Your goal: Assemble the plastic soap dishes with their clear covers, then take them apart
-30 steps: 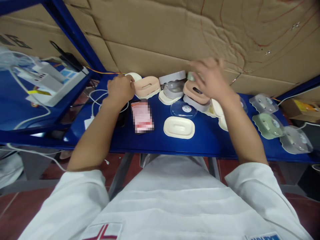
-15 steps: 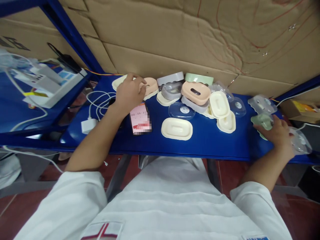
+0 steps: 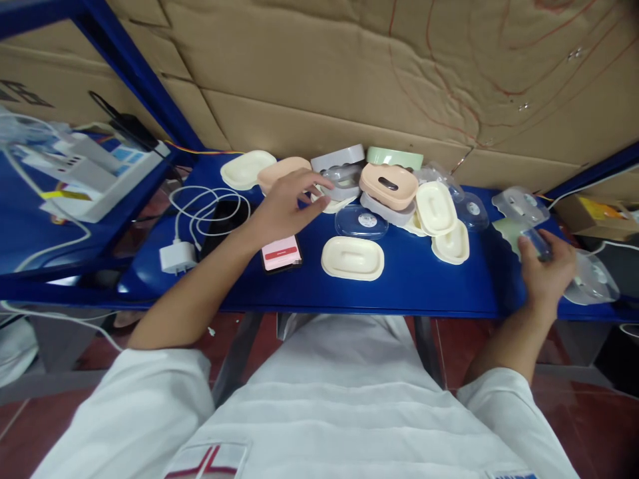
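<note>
My left hand (image 3: 289, 205) hovers with fingers apart above the phone (image 3: 282, 256), close to a peach oval tray (image 3: 279, 171) and a grey oval shell (image 3: 344, 188). It holds nothing. At the right end of the table, my right hand (image 3: 546, 269) has thumb and fingers closed around a clear plastic piece (image 3: 539, 244), whose full shape is hidden. A pale green wavy-edged piece (image 3: 509, 233) lies just beyond it. Clear lids (image 3: 522, 205) sit behind and beside that hand. A cream oval tray (image 3: 353, 258) lies near the front edge.
Piled along the cardboard wall (image 3: 309, 80) are a peach slotted shell (image 3: 388, 186), a green shell (image 3: 394, 157), cream trays (image 3: 436, 208) and a clear lid (image 3: 362, 221). A white charger (image 3: 177, 256) with a coiled cable is at left. Blue posts (image 3: 134, 73) frame the table (image 3: 409, 286).
My left hand has moved right and toward me, off the peach tray, uncovering it. My right hand has drawn left and slightly nearer, and a clear piece now shows between its fingers.
</note>
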